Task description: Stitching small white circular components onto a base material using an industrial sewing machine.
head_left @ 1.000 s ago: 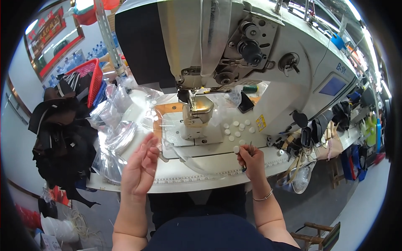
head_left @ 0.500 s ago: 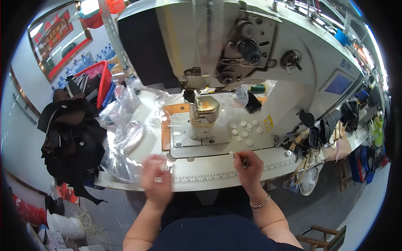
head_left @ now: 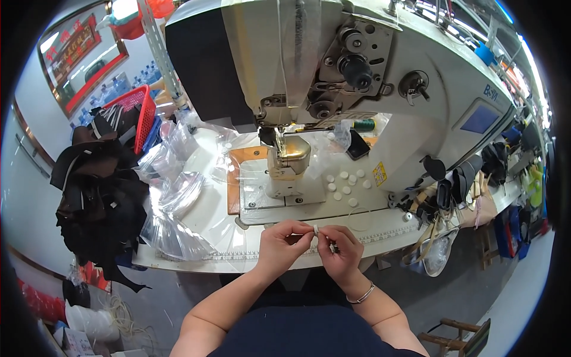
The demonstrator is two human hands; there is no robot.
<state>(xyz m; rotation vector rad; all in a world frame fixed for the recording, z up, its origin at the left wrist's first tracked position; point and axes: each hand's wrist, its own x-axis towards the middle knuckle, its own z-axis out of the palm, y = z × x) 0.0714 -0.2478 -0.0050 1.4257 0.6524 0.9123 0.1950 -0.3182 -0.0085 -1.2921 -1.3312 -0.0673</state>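
Nearest the body, the left hand (head_left: 284,245) and the right hand (head_left: 340,250) meet just above the front edge of the surface (head_left: 196,223), fingers pinched almost closed from both sides on a small white piece (head_left: 316,229) held between the fingertips; what it is exactly is too small to tell. It has not yet been brought to the machine, so the work with it looks to be at an early stage, by my judgement. Beyond the hands a ruler strip (head_left: 238,254) runs along the surface edge, and past it lie a scatter of small white discs (head_left: 344,185) on the light plate beside the needle post (head_left: 288,156). The sewing machine (head_left: 333,65) rises behind and overhangs that plate, leaving only a low gap under its head. To the left, clear plastic sheets (head_left: 172,196) crowd the surface, with a heap of black straps (head_left: 98,190) hanging past the edge and a red basket (head_left: 134,107) farther back. To the right, more dark strap pieces (head_left: 452,184) hang off the side. Open room is mainly the narrow band between hands and plate.
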